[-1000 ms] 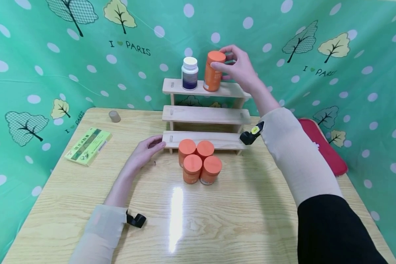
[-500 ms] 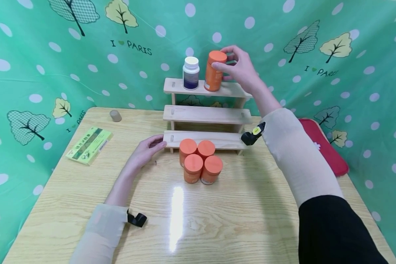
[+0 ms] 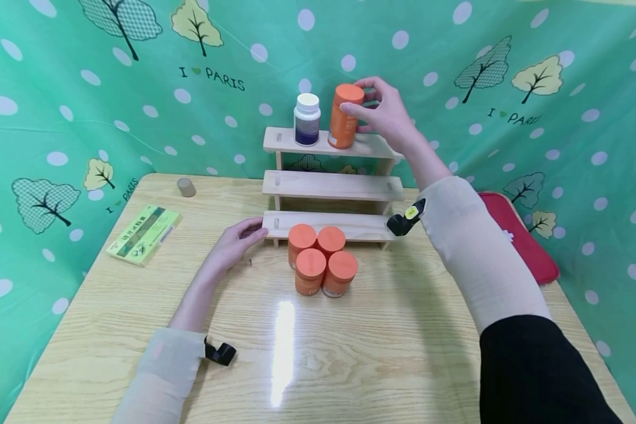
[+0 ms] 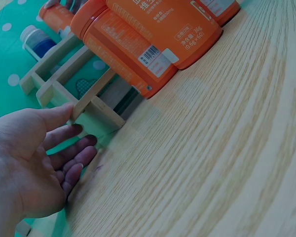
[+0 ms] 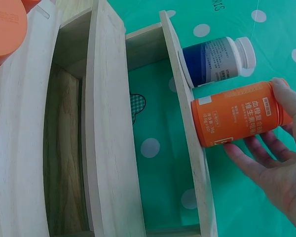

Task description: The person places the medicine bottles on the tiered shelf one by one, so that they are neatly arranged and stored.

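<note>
In the head view, an orange bottle (image 3: 342, 121) stands on the top board of a three-tier wooden shelf (image 3: 333, 184). My right hand (image 3: 384, 112) grips it, thumb on the near side and fingers behind. A white-capped bottle with a blue label (image 3: 307, 122) is just left of it. My left hand (image 3: 232, 242) holds the left end of the lowest board; in the left wrist view the thumb lies against the board's end, the other fingers curled below. Several more orange bottles (image 3: 310, 274) stand grouped before the shelf, partly covering its lowest board.
A green and yellow box (image 3: 144, 234) lies at the table's left, with a small grey cylinder (image 3: 186, 187) behind it. A red case (image 3: 519, 238) is at the right edge, partly hidden by my right sleeve. Patterned green cloth (image 3: 217, 118) hangs behind the table (image 3: 381, 359).
The camera view has shifted slightly. Both hands keep their holds, and the bottles and shelf stay in place.
</note>
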`<move>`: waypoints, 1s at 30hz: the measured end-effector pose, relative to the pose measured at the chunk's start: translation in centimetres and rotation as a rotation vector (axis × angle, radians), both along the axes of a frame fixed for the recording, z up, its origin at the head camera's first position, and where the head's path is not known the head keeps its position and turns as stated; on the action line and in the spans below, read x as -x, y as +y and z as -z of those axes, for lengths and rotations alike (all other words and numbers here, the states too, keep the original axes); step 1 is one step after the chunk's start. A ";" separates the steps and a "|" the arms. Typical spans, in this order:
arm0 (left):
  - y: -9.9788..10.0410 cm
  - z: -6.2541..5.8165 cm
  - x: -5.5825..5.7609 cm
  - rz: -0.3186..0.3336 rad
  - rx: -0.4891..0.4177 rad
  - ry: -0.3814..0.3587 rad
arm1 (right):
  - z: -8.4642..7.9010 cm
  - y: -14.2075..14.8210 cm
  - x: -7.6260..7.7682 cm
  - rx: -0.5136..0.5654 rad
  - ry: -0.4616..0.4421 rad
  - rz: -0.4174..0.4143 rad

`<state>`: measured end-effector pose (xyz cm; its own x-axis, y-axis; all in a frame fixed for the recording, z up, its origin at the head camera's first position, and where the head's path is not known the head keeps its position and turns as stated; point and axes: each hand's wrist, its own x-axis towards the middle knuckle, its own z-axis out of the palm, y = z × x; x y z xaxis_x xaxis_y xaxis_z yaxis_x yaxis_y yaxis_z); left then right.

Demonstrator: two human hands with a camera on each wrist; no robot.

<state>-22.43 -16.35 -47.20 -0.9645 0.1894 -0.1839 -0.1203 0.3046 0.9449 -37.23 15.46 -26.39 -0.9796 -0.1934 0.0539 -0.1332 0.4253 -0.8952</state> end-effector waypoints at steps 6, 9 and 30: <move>0.0 0.0 0.0 0.000 0.002 0.005 | -0.1 -0.1 -0.1 -0.017 0.002 0.004; 0.0 -0.1 0.0 -0.004 0.000 0.006 | -0.2 -0.1 -0.1 -0.016 0.003 0.006; -0.1 0.1 -0.2 0.005 0.003 0.000 | 2.7 1.0 -2.6 0.070 0.055 0.108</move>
